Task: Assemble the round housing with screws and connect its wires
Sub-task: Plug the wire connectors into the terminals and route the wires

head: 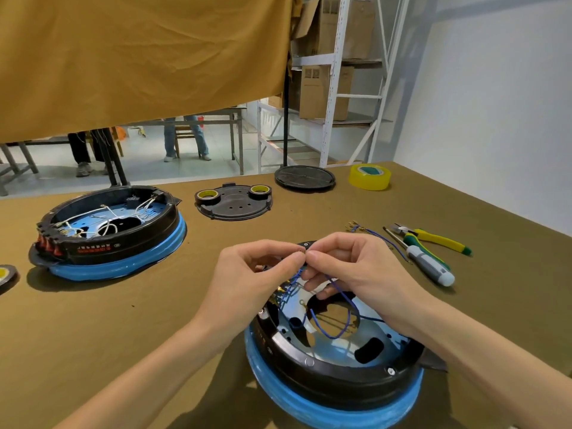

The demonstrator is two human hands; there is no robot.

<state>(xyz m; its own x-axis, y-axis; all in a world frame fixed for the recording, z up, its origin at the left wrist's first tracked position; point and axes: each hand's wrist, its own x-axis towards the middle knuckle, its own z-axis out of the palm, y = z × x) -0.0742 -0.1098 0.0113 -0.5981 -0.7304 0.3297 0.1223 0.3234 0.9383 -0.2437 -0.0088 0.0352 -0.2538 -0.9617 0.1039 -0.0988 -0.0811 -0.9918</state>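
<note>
A clear yellow tape roll sits on the olive-clothed desk near a round black disc; yellow-handled pliers lie rightward.

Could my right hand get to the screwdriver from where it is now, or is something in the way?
Probably yes. The screwdriver lies in the open on the table, just right of your right hand, with nothing between them. But that hand is pinching the blue wire together with your left hand, so it must let go first.
</note>
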